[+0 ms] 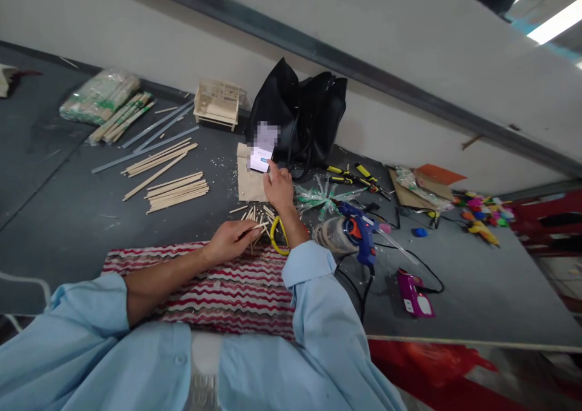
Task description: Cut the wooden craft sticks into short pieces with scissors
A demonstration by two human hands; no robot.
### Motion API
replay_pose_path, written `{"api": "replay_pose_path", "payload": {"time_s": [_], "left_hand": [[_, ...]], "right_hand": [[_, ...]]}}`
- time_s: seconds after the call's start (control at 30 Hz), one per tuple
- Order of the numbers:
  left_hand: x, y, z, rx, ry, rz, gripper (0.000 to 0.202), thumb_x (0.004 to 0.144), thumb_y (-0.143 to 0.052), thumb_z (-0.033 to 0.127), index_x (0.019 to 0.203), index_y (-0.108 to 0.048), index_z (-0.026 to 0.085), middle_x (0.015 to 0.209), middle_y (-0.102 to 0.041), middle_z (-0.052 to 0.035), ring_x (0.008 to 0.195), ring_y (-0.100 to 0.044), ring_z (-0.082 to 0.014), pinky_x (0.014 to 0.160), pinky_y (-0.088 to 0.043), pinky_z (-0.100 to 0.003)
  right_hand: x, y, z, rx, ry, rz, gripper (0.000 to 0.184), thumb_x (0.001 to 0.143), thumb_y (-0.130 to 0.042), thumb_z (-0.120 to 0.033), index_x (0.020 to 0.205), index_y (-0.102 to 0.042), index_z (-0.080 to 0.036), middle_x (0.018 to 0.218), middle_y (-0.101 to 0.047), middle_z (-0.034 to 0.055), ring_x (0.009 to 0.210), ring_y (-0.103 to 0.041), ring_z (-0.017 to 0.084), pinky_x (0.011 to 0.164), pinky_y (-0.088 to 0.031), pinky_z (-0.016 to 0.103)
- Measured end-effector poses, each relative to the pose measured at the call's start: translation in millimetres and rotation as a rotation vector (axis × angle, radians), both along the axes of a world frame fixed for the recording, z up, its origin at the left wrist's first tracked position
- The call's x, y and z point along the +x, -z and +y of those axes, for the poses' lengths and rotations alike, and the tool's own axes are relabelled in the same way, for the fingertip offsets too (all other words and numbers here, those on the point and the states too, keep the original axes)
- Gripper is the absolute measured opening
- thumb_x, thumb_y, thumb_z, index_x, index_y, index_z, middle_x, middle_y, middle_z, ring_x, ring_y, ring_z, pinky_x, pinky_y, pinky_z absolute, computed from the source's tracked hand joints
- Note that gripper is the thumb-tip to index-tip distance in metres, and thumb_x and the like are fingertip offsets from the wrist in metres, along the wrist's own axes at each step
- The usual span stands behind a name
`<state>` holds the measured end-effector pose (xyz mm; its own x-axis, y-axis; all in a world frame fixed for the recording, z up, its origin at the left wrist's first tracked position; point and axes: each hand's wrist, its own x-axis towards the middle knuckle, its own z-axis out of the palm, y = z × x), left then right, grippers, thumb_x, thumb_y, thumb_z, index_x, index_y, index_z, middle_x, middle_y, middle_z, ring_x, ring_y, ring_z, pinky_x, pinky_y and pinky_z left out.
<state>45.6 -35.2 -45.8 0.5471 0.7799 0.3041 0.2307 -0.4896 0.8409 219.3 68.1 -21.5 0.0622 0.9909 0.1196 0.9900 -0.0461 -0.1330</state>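
Note:
My left hand [231, 240] is closed in a pinch on a thin wooden stick [259, 226] above a striped red and white cloth [227, 290]. Short cut sticks [254, 216] lie scattered just beyond it. My right hand [278, 187] reaches further out and holds up a small white card [260, 159] by its edge, in front of a black bag [300, 117]. A brown cardboard piece [249, 183] lies under the card. Yellow-handled cutters [278, 236] rest beside my right wrist.
Long wooden sticks [175, 190] and packs of chopsticks [102, 99] lie at the left, with a small stick-built bench [217, 102] by the wall. A blue glue gun [361, 235], tape roll [330, 234], pink device [413, 293], pliers [359, 177] and colourful bits [482, 214] sit right.

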Motion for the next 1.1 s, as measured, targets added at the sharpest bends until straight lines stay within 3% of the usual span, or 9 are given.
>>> {"api": "replay_pose_path", "payload": {"time_s": [0.27, 0.4, 0.63, 0.77, 0.93, 1.1], "left_hand": [[0.4, 2.4, -1.9, -0.026, -0.004, 0.006, 0.034, 0.099, -0.041, 0.039, 0.094, -0.067, 0.018, 0.081, -0.070, -0.0026, 0.072, -0.062, -0.0113, 0.068, -0.046, -0.020], [0.5, 1.8, -2.6, -0.026, -0.008, -0.010, 0.035, 0.099, -0.041, 0.039, 0.092, -0.068, 0.018, 0.078, -0.069, -0.0026, 0.071, -0.062, -0.0115, 0.068, -0.047, -0.020], [0.2, 0.8, -2.4, -0.047, -0.015, -0.009, 0.038, 0.100, -0.040, 0.042, 0.094, -0.069, 0.019, 0.074, -0.067, -0.0019, 0.071, -0.062, -0.0119, 0.067, -0.047, -0.019], [0.1, 0.2, -2.6, -0.053, -0.002, -0.009, 0.038, 0.100, -0.040, 0.041, 0.093, -0.069, 0.018, 0.078, -0.069, -0.0028, 0.072, -0.063, -0.0116, 0.068, -0.047, -0.019], [-0.1, -1.0, -4.5, -0.064, 0.008, -0.012, 0.036, 0.100, -0.040, 0.038, 0.094, -0.069, 0.017, 0.082, -0.071, -0.0037, 0.074, -0.064, -0.0114, 0.070, -0.048, -0.019], [-1.2, -1.8, -6.7, -0.067, 0.019, -0.033, 0.032, 0.100, -0.042, 0.033, 0.100, -0.069, 0.016, 0.087, -0.073, -0.0036, 0.076, -0.066, -0.0107, 0.071, -0.048, -0.018]], "right_hand": [[-2.3, 2.0, 3.2, -0.011, 0.021, -0.020, 0.047, 0.099, -0.040, -0.031, 0.144, -0.047, -0.023, 0.110, -0.061, 0.0130, 0.103, -0.054, 0.025, 0.095, -0.040, 0.035], [-0.7, 1.3, 3.0, 0.014, 0.019, 0.043, 0.048, 0.095, -0.046, -0.027, 0.142, -0.049, -0.020, 0.111, -0.062, 0.0139, 0.102, -0.055, 0.025, 0.095, -0.041, 0.035], [4.6, -14.0, 17.5, 0.134, 0.016, 0.321, 0.025, 0.086, -0.049, -0.018, 0.107, -0.060, -0.016, 0.098, -0.063, 0.0083, 0.091, -0.057, 0.020, 0.090, -0.044, 0.031], [7.4, -16.7, 30.5, 0.203, 0.048, 0.380, 0.029, 0.083, -0.044, -0.012, 0.107, -0.060, -0.016, 0.090, -0.061, 0.0058, 0.091, -0.057, 0.020, 0.089, -0.044, 0.030], [13.5, -4.6, 35.8, 0.246, 0.089, 0.396, 0.038, 0.083, -0.039, -0.008, 0.114, -0.060, -0.016, 0.093, -0.061, 0.0072, 0.094, -0.057, 0.020, 0.088, -0.044, 0.030], [19.7, 13.8, 39.1, 0.310, 0.073, 0.460, 0.038, 0.080, -0.044, -0.006, 0.112, -0.062, -0.016, 0.084, -0.060, 0.0046, 0.087, -0.056, 0.020, 0.087, -0.044, 0.032]]}}
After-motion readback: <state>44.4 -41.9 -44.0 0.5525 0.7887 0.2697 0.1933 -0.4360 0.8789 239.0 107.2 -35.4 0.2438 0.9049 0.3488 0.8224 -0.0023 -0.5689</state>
